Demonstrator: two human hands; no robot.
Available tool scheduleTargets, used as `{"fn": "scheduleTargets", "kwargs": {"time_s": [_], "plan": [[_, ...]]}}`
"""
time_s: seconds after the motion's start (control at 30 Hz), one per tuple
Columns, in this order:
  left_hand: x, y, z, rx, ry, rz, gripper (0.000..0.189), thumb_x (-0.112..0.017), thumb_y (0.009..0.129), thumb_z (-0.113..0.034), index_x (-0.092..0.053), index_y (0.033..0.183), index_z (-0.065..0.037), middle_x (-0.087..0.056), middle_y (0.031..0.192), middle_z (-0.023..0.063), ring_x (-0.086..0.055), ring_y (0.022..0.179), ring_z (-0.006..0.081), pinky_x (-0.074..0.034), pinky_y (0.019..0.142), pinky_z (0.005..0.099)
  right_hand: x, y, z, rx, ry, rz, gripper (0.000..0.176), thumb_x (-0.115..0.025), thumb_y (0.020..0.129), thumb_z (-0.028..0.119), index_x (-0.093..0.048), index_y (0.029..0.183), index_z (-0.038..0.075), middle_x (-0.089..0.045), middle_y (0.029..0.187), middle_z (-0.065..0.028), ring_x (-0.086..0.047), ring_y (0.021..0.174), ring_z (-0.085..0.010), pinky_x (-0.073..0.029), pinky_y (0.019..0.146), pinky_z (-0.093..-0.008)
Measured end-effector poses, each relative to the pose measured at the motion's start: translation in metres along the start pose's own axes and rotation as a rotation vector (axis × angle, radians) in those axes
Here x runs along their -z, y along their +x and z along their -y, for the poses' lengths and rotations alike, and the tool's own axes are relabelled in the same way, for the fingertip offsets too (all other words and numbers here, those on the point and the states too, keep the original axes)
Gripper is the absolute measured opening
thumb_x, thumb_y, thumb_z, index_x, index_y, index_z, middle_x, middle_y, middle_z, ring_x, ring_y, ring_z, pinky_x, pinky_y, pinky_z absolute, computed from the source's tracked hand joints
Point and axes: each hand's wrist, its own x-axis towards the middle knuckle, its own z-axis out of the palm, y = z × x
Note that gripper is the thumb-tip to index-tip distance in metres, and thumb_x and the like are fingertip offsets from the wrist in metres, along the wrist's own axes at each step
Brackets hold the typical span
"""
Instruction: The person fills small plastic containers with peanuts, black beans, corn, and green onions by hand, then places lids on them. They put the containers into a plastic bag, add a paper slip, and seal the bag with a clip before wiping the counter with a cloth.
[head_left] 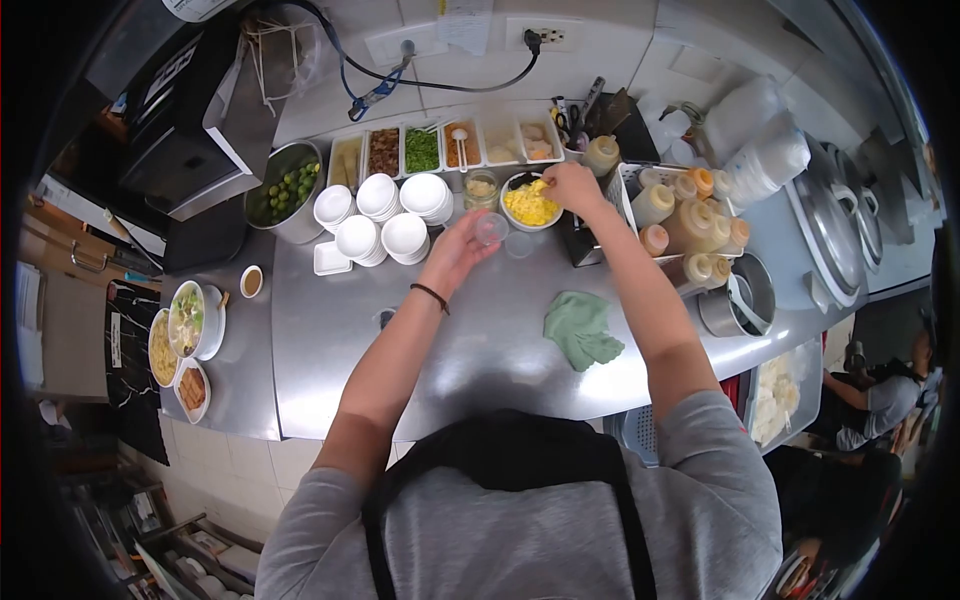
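Observation:
My left hand [459, 254] holds a small clear plastic cup [491, 229] between thumb and fingers, above the steel counter. Just right of it, a round clear piece [518, 245], perhaps a lid, lies on the metal. My right hand [573, 188] is at the right rim of a white bowl [534, 228], its fingers pinched together over yellow crumbly food [529, 204] with something dark at the back. What those fingertips hold, if anything, is hidden. A glass jar [480, 190] with pale contents stands left of the bowl.
Stacked white bowls [404, 236] stand left of my hands, before a row of topping trays [422, 150]. Limes fill a steel pot [292, 190]. Squeeze bottles [690, 225] crowd a basket at right. A green cloth [582, 330] lies in front. Filled bowls [188, 320] sit far left.

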Motion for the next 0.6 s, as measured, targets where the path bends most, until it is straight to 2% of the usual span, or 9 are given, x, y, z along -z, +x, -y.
{"fn": "scheduleTargets", "kwargs": {"time_s": [0.07, 0.13, 0.17, 0.23, 0.3, 0.37, 0.47, 0.5, 0.6], "plan": [[-0.003, 0.005, -0.001, -0.004, 0.003, -0.012, 0.036, -0.048, 0.091, -0.027, -0.048, 0.118, -0.004, -0.052, 0.102, 0.0087, -0.054, 0.093, 0.0201, -0.047, 0.085, 0.0368, 0.010, 0.002, -0.004, 0.016, 0.064, -0.032, 0.022, -0.067, 0.064, 0.025, -0.068, 0.081, 0.011, -0.065, 0.080, -0.0120, -0.061, 0.082, -0.0287, -0.046, 0.077, -0.0400], [-0.003, 0.011, 0.001, -0.007, 0.069, 0.046, 0.046, -0.043, 0.092, -0.034, -0.042, 0.126, -0.003, -0.044, 0.116, 0.0129, -0.048, 0.101, 0.0239, -0.040, 0.094, 0.0382, 0.027, 0.001, 0.000, 0.100, 0.081, -0.079, 0.027, -0.072, 0.065, 0.020, -0.065, 0.086, 0.003, -0.065, 0.077, -0.0115, -0.063, 0.072, -0.0252, -0.049, 0.068, -0.0328], [-0.007, 0.011, 0.000, -0.005, 0.068, 0.043, 0.046, -0.043, 0.092, -0.034, -0.042, 0.126, -0.003, -0.044, 0.116, 0.0129, -0.048, 0.101, 0.0239, -0.040, 0.094, 0.0382, 0.033, 0.001, 0.002, 0.117, 0.162, -0.090, 0.028, -0.072, 0.065, 0.019, -0.064, 0.085, 0.001, -0.064, 0.075, -0.0123, -0.062, 0.070, -0.0233, -0.048, 0.066, -0.0304], [-0.014, 0.012, 0.001, 0.006, 0.073, 0.030, 0.045, -0.042, 0.093, -0.033, -0.042, 0.126, -0.003, -0.043, 0.121, 0.0136, -0.047, 0.107, 0.0252, -0.038, 0.097, 0.0396, 0.041, -0.001, 0.008, 0.115, 0.231, -0.055, 0.028, -0.072, 0.065, 0.018, -0.064, 0.086, 0.001, -0.064, 0.074, -0.0123, -0.062, 0.070, -0.0229, -0.048, 0.066, -0.0298], [-0.021, 0.013, 0.001, 0.013, 0.034, 0.028, 0.042, -0.044, 0.092, -0.032, -0.044, 0.123, -0.003, -0.045, 0.118, 0.0134, -0.050, 0.103, 0.0252, -0.041, 0.093, 0.0390, 0.047, -0.005, 0.021, 0.111, 0.301, -0.022, 0.028, -0.072, 0.065, 0.018, -0.064, 0.086, 0.001, -0.063, 0.074, -0.0123, -0.062, 0.070, -0.0224, -0.048, 0.066, -0.0292], [-0.026, 0.014, 0.004, 0.020, -0.004, 0.027, 0.040, -0.047, 0.091, -0.030, -0.047, 0.120, -0.003, -0.048, 0.115, 0.0132, -0.052, 0.099, 0.0252, -0.044, 0.090, 0.0384, 0.047, -0.014, 0.040, 0.264, 0.261, 0.022, 0.027, -0.071, 0.065, 0.016, -0.065, 0.086, 0.001, -0.064, 0.077, -0.0125, -0.062, 0.073, -0.0229, -0.048, 0.068, -0.0299], [-0.029, 0.018, 0.006, 0.002, -0.088, 0.055, 0.043, -0.044, 0.092, -0.032, -0.044, 0.123, -0.002, -0.044, 0.122, 0.0147, -0.050, 0.105, 0.0275, -0.042, 0.092, 0.0396, 0.044, -0.022, 0.063, 0.248, 0.064, 0.199, 0.027, -0.069, 0.064, 0.014, -0.066, 0.088, 0.002, -0.065, 0.080, -0.0125, -0.062, 0.075, -0.0228, -0.048, 0.070, -0.0298], [-0.028, 0.018, 0.005, -0.002, -0.092, 0.083, 0.044, -0.043, 0.092, -0.033, -0.042, 0.124, -0.002, -0.042, 0.125, 0.0153, -0.048, 0.108, 0.0279, -0.042, 0.093, 0.0399, 0.039, -0.020, 0.060, 0.281, 0.131, 0.230, 0.027, -0.068, 0.064, 0.013, -0.067, 0.089, 0.004, -0.065, 0.082, -0.0117, -0.062, 0.076, -0.0240, -0.048, 0.072, -0.0312], [-0.022, 0.018, 0.003, -0.015, -0.102, 0.103, 0.045, -0.042, 0.093, -0.033, -0.041, 0.124, -0.002, -0.040, 0.128, 0.0159, -0.046, 0.111, 0.0281, -0.041, 0.093, 0.0405, 0.042, -0.014, 0.056, 0.271, 0.053, 0.180, 0.027, -0.067, 0.065, 0.013, -0.067, 0.091, 0.006, -0.064, 0.080, -0.0122, -0.062, 0.076, -0.0261, -0.048, 0.071, -0.0327]]}}
